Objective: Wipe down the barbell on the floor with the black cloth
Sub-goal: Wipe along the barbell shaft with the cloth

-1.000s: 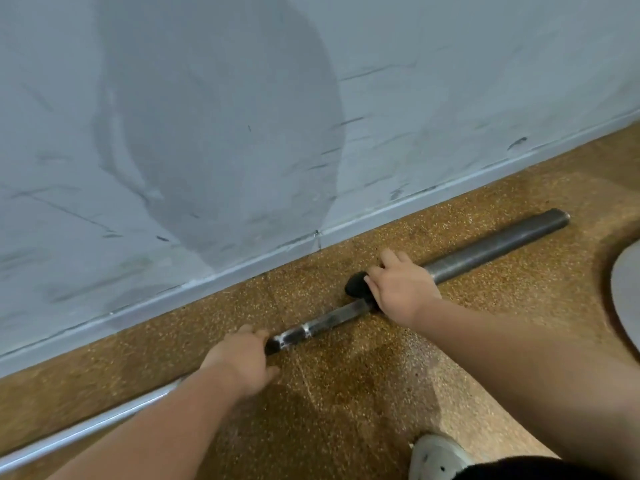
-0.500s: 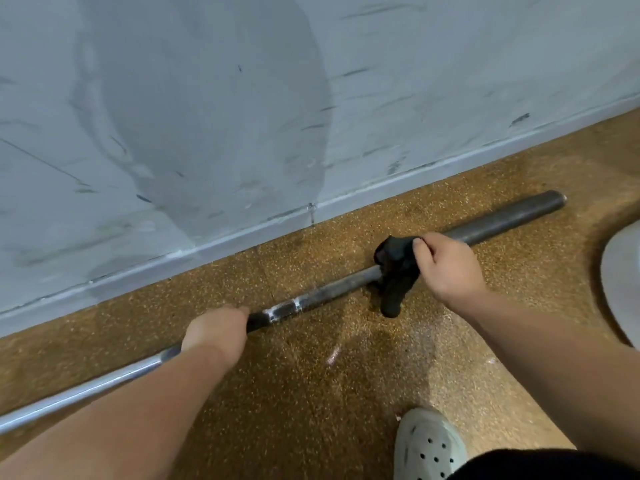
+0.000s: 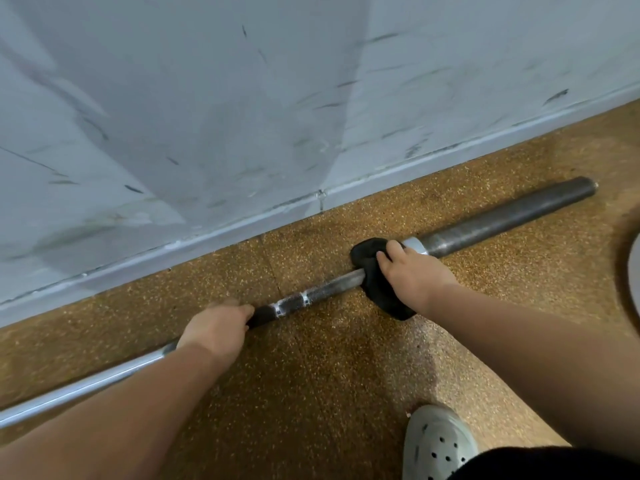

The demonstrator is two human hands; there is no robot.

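left hand (image 3: pixel 218 327) grips barbell (image 3: pixel 325 291); right hand (image 3: pixel 414 273) presses black cloth (image 3: pixel 375 285) around it.

I read no text, label, brand or number anywhere in my view. The barbell (image 3: pixel 502 223) shows only plain metal bands, and the black cloth (image 3: pixel 377 292), the wall (image 3: pixel 207 98) and the near-right shoe (image 3: pixel 436 441) carry no legible marking.

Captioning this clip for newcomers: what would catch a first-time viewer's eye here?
A long barbell lies on the speckled brown floor beside a scuffed grey wall, crossing the picture diagonally. The right hand holds a black cloth wrapped over the bar near its thick sleeve, while the left hand grips the shaft further left.
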